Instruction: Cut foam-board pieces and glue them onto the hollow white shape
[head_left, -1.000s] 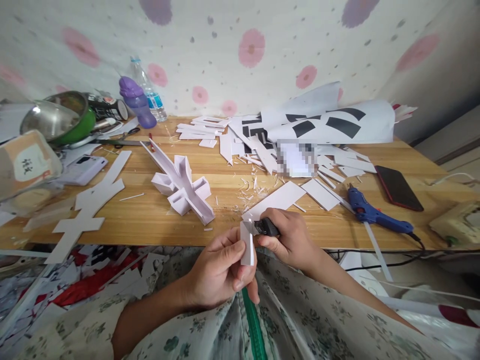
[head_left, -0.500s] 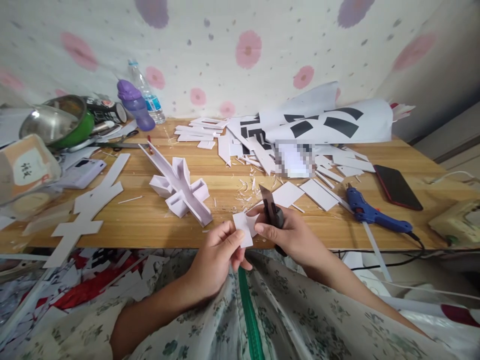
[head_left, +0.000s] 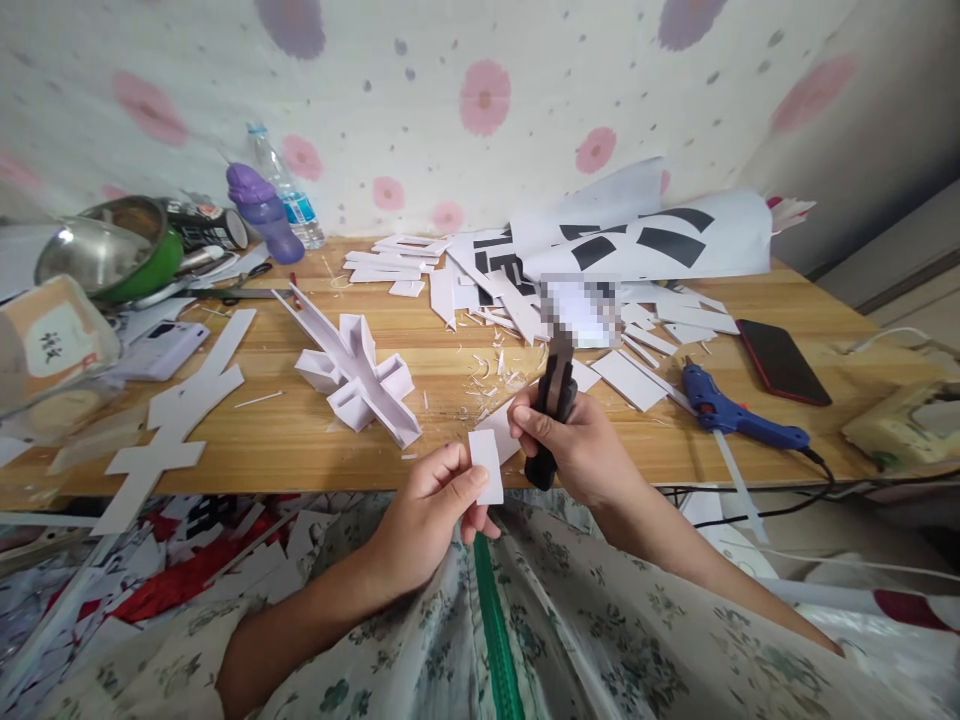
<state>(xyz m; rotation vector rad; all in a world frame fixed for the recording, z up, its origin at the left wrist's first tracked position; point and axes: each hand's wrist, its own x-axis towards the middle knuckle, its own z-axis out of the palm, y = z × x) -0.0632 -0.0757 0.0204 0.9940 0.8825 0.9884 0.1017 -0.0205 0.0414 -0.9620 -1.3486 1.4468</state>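
Between the thumb and fingers of my left hand [head_left: 439,495] is a small white rectangular piece of foam board [head_left: 486,470], held upright over the table's front edge. My right hand [head_left: 581,440] is wrapped round a black utility knife [head_left: 553,405], its dark blade end pointing away from me. The knife and the small piece are apart. Left of my hands, a white assembled shape with raised walls [head_left: 360,380] lies on the table. Behind my right hand lies a flat white board piece [head_left: 506,425], partly hidden.
A blue glue gun [head_left: 739,415] and a dark phone [head_left: 784,360] lie at right. White offcuts [head_left: 517,310] and rolled printed sheets [head_left: 675,240] are at the back. At left are a flat white cutout [head_left: 176,420], scissors [head_left: 240,290], a purple bottle [head_left: 266,220] and a green pot [head_left: 142,265].
My right hand has moved away from the small piece and turned the knife more upright. A second white scrap near its fingers has left them. My left hand keeps its hold.
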